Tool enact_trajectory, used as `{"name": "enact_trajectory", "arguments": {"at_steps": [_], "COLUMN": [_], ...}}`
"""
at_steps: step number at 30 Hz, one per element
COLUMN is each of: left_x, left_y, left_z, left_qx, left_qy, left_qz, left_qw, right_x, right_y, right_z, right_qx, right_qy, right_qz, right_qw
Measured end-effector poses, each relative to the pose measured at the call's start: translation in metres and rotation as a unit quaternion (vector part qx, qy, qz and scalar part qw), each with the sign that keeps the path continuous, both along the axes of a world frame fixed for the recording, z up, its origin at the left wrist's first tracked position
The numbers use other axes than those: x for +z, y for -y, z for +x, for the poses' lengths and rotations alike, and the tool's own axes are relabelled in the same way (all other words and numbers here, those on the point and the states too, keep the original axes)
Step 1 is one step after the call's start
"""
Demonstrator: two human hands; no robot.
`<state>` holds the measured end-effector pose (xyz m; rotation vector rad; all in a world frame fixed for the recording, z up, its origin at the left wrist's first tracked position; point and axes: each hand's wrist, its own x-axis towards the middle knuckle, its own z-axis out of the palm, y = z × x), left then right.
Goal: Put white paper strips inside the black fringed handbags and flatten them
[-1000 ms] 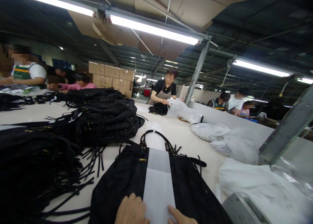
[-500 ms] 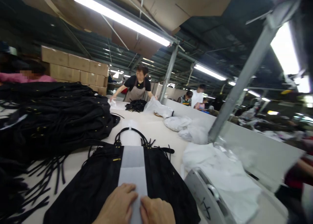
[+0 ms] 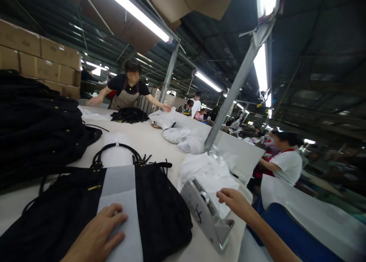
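A black bag (image 3: 162, 212) with a looped handle (image 3: 98, 153) and thin tassels lies flat on the table before me. Down its middle runs a strip of white paper (image 3: 120, 182). My left hand (image 3: 100, 227) rests on this strip, fingers spread and holding nothing. Out to the right, my right hand (image 3: 233, 201) hovers by a grey tape dispenser (image 3: 197, 212) with a black mark on its side. Its fingers are loosely bent, and no object shows in them. White wrapping sheets (image 3: 203, 168) lie just behind the dispenser.
At the left is a tall pile of black bags (image 3: 42, 128). Across the white table (image 3: 143, 140), a co-worker (image 3: 128, 88) in an apron stands with arms spread. Plastic-wrapped bundles (image 3: 177, 134) line a low partition (image 3: 237, 151), and a metal post (image 3: 228, 98) rises beside it.
My right hand has left the paper strip and moved right to the tape dispenser. My left hand stays on the strip, fingers more spread. The view has swung right.
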<state>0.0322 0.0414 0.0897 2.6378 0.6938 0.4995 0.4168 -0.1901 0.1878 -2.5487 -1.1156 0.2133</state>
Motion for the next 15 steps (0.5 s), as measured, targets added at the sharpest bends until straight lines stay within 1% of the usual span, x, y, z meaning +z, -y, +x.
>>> {"name": "enact_trajectory", "arguments": {"at_steps": [2,4,7,9,12,15], "left_x": [-0.004,-0.008,-0.013,-0.013,-0.012,-0.015], "left_y": [-0.004,-0.007,-0.009,-0.009,-0.009,-0.01], "left_z": [0.0,0.0,-0.001,-0.002,-0.002,-0.001], "left_qx": [-0.007,-0.008,-0.012,-0.015,-0.008,-0.008], "left_qy": [0.008,0.013,0.032,0.047,0.041,0.019], "left_qz": [0.002,0.002,0.008,0.013,0.012,0.011], "left_qw": [1.0,1.0,0.999,0.999,0.999,1.0], "right_x": [-0.01,-0.02,-0.026,-0.023,-0.014,-0.003], "right_y": [0.008,0.011,0.009,0.007,0.009,0.019], "right_z": [0.01,0.011,0.007,0.005,0.004,0.002], "right_qx": [-0.004,-0.007,-0.012,-0.016,-0.024,-0.028], "right_qy": [-0.068,-0.125,-0.177,-0.199,-0.214,-0.208], "right_qz": [-0.017,-0.022,-0.023,-0.027,-0.022,0.002], "right_qw": [0.998,0.992,0.984,0.98,0.976,0.978]}}
